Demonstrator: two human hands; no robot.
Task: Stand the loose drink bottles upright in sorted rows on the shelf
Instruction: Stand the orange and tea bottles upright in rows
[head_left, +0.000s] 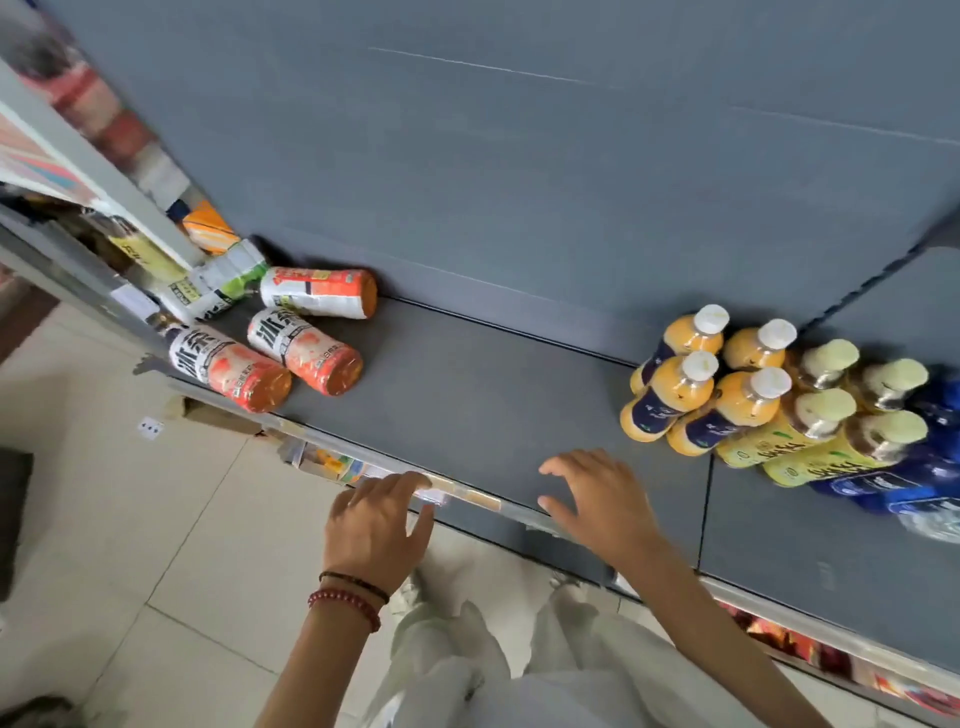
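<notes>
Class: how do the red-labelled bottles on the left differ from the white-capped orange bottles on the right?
The red-labelled bottles lie scattered on their sides; the white-capped orange bottles stand upright in rows. Red-labelled bottles wear long wraps; orange bottles only a dark blue band. Both sit on the grey shelf.

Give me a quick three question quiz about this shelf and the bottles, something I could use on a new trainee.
1. True or false: the orange-labelled plastic tea bottles lie on their sides on the grey metal shelf.
2. How many white-capped orange juice bottles stand upright?
3. The left hand and right hand hold: A a bottle each, B one bottle, C nothing.
Key: 1 true; 2 four; 3 C.
</notes>
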